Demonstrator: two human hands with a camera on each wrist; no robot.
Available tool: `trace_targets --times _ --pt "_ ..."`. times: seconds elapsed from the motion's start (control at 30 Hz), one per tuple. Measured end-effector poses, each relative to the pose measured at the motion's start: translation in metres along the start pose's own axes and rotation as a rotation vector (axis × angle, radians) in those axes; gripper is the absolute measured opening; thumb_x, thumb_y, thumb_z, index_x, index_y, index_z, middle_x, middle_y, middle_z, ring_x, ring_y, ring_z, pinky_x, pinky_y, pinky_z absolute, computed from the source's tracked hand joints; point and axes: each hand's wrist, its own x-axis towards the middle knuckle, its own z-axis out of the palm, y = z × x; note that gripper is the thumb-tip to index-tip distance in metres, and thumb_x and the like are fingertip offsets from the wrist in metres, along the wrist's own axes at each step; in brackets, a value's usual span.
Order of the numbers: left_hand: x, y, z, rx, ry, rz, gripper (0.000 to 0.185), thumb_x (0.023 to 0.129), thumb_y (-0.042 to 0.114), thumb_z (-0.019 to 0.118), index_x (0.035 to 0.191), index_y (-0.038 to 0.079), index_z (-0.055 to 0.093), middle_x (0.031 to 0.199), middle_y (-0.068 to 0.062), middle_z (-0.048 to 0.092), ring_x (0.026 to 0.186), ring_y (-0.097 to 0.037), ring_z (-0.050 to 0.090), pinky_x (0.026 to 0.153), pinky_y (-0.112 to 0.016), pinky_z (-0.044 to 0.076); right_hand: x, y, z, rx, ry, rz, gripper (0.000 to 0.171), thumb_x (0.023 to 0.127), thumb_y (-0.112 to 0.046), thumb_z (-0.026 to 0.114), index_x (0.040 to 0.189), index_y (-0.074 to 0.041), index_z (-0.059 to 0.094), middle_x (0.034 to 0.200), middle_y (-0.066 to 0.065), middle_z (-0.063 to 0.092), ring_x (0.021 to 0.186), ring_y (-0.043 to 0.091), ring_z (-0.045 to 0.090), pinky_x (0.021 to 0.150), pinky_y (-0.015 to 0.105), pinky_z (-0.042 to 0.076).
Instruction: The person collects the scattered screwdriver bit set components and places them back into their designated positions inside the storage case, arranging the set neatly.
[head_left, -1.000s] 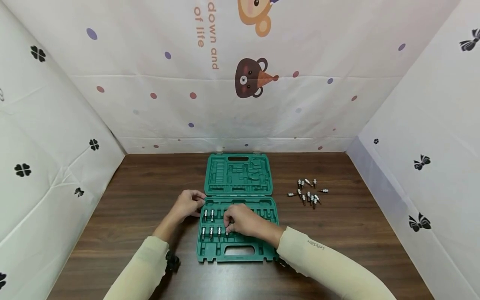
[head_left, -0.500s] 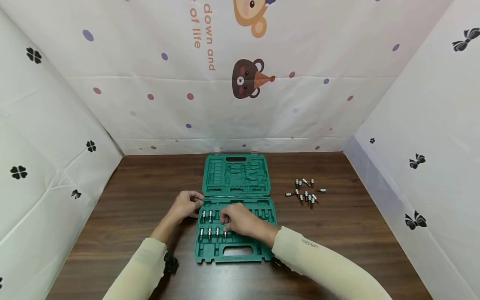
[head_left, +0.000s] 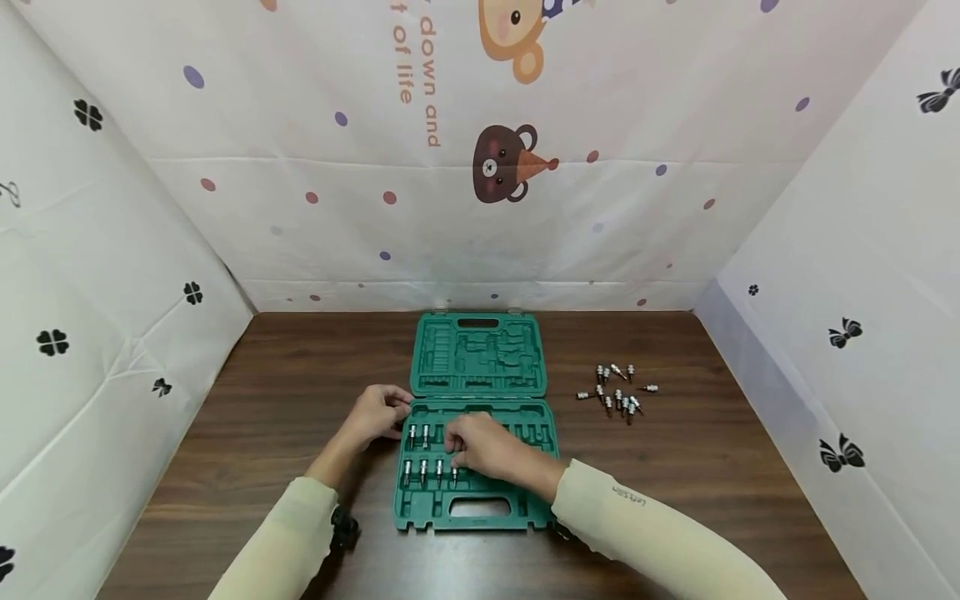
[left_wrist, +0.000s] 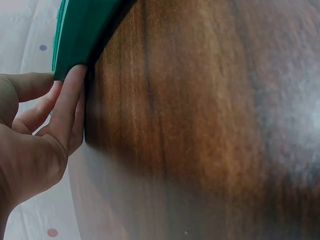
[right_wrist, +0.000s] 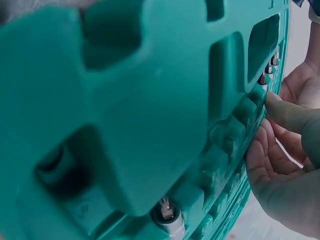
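An open green tool case [head_left: 480,521] lies before me, with chrome bit sockets [head_left: 423,472] in two rows at its left. My left hand [head_left: 377,412] pinches the case's left edge near the hinge, thumb above and fingers below in the left wrist view. My right hand [head_left: 483,444] is over the middle of the tray. Its thumb tip touches the upper end of the rightmost bit socket [head_left: 454,476] in the lower row, and its fingers bend loosely against the tray [right_wrist: 150,100]. In the right wrist view another bit socket [right_wrist: 169,220] sits in a slot close to the camera.
Several loose bit sockets [head_left: 618,400] lie scattered on the brown table [head_left: 675,483] right of the case. The lid [head_left: 480,358] lies folded back toward the printed cloth wall [head_left: 450,225]. Cloth walls also stand at left and right.
My right thumb has drawn slightly up from the rightmost lower-row bit socket, and more of that socket shows. My left hand keeps its place on the case. The head view has shifted slightly.
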Motion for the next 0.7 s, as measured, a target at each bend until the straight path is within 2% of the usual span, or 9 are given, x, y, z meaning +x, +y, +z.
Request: trace_targets --times 0.33,0.7 --pt "0.001 0.001 -0.002 0.004 -0.001 0.002 0.019 0.103 0.002 0.058 0.119 -0.004 0.068 0.108 -0.018 0.063 0.088 -0.022 0.067 0.069 -0.040 0.065 -0.007 0.006 -0.004 -0.012 0.004 -0.020 0.011 0.093 -0.018 0.080 0.103 -0.018 0.074 0.101 -0.004 0.071 0.091 0.004 0.064 0.078 0.021 0.056" --pt "-0.001 0.000 -0.001 -0.007 -0.009 -0.005 0.019 0.104 0.001 0.057 0.119 -0.004 0.067 0.108 -0.018 0.063 0.088 -0.023 0.067 0.070 -0.041 0.065 -0.023 0.018 -0.004 0.017 0.014 -0.037 0.016 0.095 -0.021 0.077 0.110 -0.019 0.074 0.109 -0.006 0.070 0.102 0.008 0.066 0.087 0.024 0.057"
